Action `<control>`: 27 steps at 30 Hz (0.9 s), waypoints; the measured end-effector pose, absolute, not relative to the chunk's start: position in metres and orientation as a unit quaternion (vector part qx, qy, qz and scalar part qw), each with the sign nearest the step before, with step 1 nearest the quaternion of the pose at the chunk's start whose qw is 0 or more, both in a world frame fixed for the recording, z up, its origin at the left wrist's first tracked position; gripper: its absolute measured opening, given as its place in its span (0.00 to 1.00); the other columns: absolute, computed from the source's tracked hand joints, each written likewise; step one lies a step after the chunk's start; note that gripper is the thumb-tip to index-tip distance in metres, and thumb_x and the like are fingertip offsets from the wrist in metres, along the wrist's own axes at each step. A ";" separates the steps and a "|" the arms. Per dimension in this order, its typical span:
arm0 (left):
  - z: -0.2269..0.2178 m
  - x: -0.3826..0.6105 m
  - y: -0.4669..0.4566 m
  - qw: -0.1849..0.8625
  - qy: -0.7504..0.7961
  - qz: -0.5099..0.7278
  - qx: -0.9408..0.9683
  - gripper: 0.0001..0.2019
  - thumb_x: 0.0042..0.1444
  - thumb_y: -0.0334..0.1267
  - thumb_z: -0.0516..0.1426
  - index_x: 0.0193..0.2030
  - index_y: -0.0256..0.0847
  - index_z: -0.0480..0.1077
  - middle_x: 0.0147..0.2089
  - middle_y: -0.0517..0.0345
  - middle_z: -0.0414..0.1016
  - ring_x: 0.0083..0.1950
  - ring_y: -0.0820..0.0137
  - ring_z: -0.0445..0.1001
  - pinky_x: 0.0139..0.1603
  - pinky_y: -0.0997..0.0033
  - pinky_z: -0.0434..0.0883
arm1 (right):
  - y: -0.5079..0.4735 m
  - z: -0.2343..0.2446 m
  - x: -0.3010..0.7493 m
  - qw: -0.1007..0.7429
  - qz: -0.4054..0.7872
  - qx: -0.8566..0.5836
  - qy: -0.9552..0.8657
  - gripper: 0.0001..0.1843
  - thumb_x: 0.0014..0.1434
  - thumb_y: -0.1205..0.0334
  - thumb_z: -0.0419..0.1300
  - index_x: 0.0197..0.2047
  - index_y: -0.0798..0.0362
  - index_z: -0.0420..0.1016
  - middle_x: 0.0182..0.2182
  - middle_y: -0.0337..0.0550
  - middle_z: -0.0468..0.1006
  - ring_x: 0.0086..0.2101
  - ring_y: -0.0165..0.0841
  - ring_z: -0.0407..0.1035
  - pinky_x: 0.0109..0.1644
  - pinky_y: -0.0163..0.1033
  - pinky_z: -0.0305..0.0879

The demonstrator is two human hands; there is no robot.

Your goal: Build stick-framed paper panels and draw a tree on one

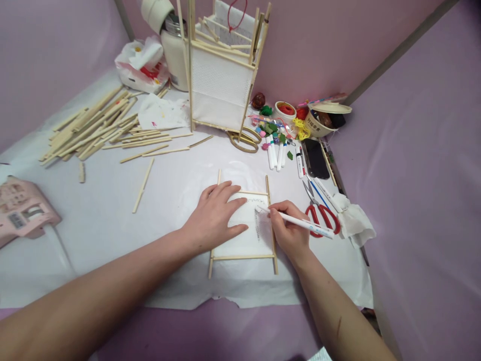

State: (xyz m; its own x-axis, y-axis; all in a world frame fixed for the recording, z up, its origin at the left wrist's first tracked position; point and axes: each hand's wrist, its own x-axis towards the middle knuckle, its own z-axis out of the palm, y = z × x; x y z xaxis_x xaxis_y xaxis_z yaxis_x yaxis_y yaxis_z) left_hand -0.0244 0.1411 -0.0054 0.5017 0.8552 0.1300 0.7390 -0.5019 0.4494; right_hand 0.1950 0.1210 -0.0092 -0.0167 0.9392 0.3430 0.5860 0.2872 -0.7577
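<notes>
My left hand [214,218] lies flat, fingers spread, on a white mesh panel [240,240] stretched in a small frame of wooden sticks [242,257]. It holds nothing. My right hand [287,225] grips a white pen [308,224], with the pen's tip at the panel's right part. Faint drawn marks show near the tip, and the hand hides the panel's lower right side.
A tall stick-and-mesh frame structure [220,75] stands behind the work. A pile of wooden sticks [90,128] lies at left. Several marker pens [274,153], red-handled scissors [319,215] and a black phone [316,158] lie at right. Pink fabric walls surround the white sheet [112,250].
</notes>
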 end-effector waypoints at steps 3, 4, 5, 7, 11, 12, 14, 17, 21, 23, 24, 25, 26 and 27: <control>-0.005 -0.024 0.141 0.177 0.471 0.175 0.846 0.28 0.55 0.47 0.64 0.62 0.41 0.68 0.69 0.44 0.64 0.73 0.49 0.55 0.71 0.42 0.53 | 0.120 -0.009 0.196 0.491 0.215 -0.545 -0.645 0.04 0.62 0.62 0.59 0.38 0.49 0.76 0.31 0.40 0.77 0.33 0.35 0.73 0.39 0.42 0.69; -0.005 -0.024 0.141 0.180 0.473 0.178 0.844 0.30 0.56 0.47 0.64 0.63 0.41 0.65 0.69 0.44 0.64 0.73 0.49 0.55 0.71 0.43 0.53 | 0.120 -0.007 0.197 0.511 0.224 -0.541 -0.629 0.04 0.62 0.62 0.60 0.39 0.49 0.76 0.32 0.40 0.77 0.34 0.35 0.73 0.40 0.42 0.69; -0.005 -0.024 0.141 0.183 0.475 0.181 0.842 0.32 0.56 0.47 0.64 0.65 0.40 0.63 0.68 0.44 0.64 0.73 0.50 0.55 0.71 0.43 0.53 | 0.121 -0.005 0.197 0.528 0.239 -0.540 -0.610 0.03 0.62 0.62 0.60 0.40 0.48 0.75 0.32 0.39 0.76 0.34 0.34 0.73 0.41 0.41 0.69; -0.004 -0.023 0.140 0.186 0.480 0.185 0.837 0.35 0.57 0.48 0.62 0.68 0.39 0.57 0.68 0.43 0.64 0.73 0.50 0.55 0.71 0.45 0.53 | 0.125 0.002 0.200 0.550 0.284 -0.541 -0.569 0.04 0.61 0.61 0.62 0.40 0.48 0.73 0.31 0.37 0.76 0.33 0.33 0.73 0.41 0.41 0.69; -0.006 -0.023 0.139 0.183 0.484 0.189 0.835 0.36 0.59 0.45 0.61 0.70 0.38 0.52 0.69 0.42 0.63 0.73 0.52 0.54 0.71 0.47 0.53 | 0.135 0.015 0.205 0.508 0.388 -0.556 -0.532 0.07 0.58 0.57 0.66 0.36 0.49 0.72 0.26 0.35 0.74 0.29 0.32 0.71 0.35 0.38 0.68; -0.006 -0.023 0.139 0.182 0.484 0.189 0.835 0.36 0.59 0.45 0.61 0.70 0.38 0.52 0.70 0.42 0.62 0.74 0.52 0.54 0.72 0.47 0.53 | 0.137 0.016 0.205 0.492 0.400 -0.562 -0.532 0.08 0.57 0.57 0.67 0.35 0.49 0.73 0.25 0.36 0.74 0.29 0.32 0.70 0.35 0.38 0.67; -0.008 -0.023 0.139 0.181 0.485 0.188 0.835 0.37 0.58 0.44 0.61 0.70 0.38 0.52 0.70 0.43 0.62 0.74 0.52 0.54 0.72 0.47 0.53 | 0.139 0.015 0.202 0.472 0.409 -0.566 -0.537 0.07 0.56 0.58 0.66 0.35 0.49 0.74 0.26 0.36 0.75 0.29 0.32 0.70 0.35 0.38 0.67; -0.008 -0.023 0.140 0.180 0.485 0.188 0.835 0.37 0.58 0.44 0.61 0.70 0.38 0.52 0.69 0.43 0.62 0.74 0.51 0.54 0.72 0.47 0.53 | 0.138 0.007 0.193 0.459 0.405 -0.558 -0.561 0.06 0.60 0.58 0.61 0.34 0.50 0.76 0.25 0.37 0.75 0.29 0.33 0.71 0.36 0.39 0.67; -0.008 -0.023 0.140 0.181 0.483 0.196 0.834 0.37 0.57 0.44 0.62 0.70 0.40 0.52 0.69 0.44 0.63 0.74 0.52 0.54 0.72 0.47 0.53 | 0.134 -0.001 0.182 0.454 0.372 -0.561 -0.584 0.06 0.62 0.60 0.58 0.35 0.49 0.75 0.25 0.36 0.75 0.30 0.33 0.71 0.38 0.39 0.68; -0.008 -0.023 0.140 0.184 0.484 0.197 0.833 0.37 0.57 0.43 0.62 0.70 0.40 0.52 0.69 0.44 0.64 0.73 0.51 0.55 0.71 0.47 0.54 | 0.133 -0.003 0.179 0.451 0.364 -0.563 -0.589 0.03 0.60 0.62 0.59 0.35 0.49 0.73 0.26 0.36 0.76 0.29 0.33 0.71 0.36 0.38 0.68; -0.008 -0.023 0.140 0.185 0.485 0.197 0.832 0.37 0.57 0.43 0.62 0.70 0.41 0.52 0.69 0.44 0.64 0.73 0.51 0.55 0.71 0.47 0.54 | 0.132 -0.003 0.179 0.449 0.359 -0.565 -0.592 0.02 0.59 0.63 0.60 0.34 0.49 0.72 0.26 0.36 0.76 0.29 0.33 0.71 0.35 0.38 0.67; -0.008 -0.023 0.140 0.186 0.485 0.196 0.831 0.37 0.57 0.43 0.62 0.70 0.41 0.53 0.69 0.44 0.64 0.73 0.51 0.55 0.71 0.47 0.54 | 0.132 -0.003 0.179 0.446 0.353 -0.568 -0.594 0.02 0.58 0.63 0.60 0.33 0.49 0.72 0.26 0.36 0.76 0.28 0.32 0.70 0.34 0.37 0.66; -0.008 -0.023 0.140 0.188 0.485 0.195 0.831 0.37 0.57 0.43 0.62 0.70 0.41 0.53 0.69 0.44 0.64 0.73 0.51 0.55 0.71 0.47 0.54 | 0.132 -0.004 0.179 0.444 0.347 -0.572 -0.596 0.03 0.58 0.63 0.60 0.32 0.49 0.71 0.25 0.35 0.76 0.28 0.32 0.70 0.33 0.37 0.66; -0.008 -0.023 0.140 0.188 0.485 0.193 0.832 0.37 0.57 0.43 0.62 0.69 0.41 0.53 0.69 0.44 0.64 0.73 0.51 0.55 0.71 0.47 0.54 | 0.132 -0.004 0.179 0.443 0.342 -0.574 -0.597 0.04 0.58 0.64 0.60 0.31 0.49 0.71 0.25 0.35 0.76 0.28 0.32 0.70 0.33 0.37 0.66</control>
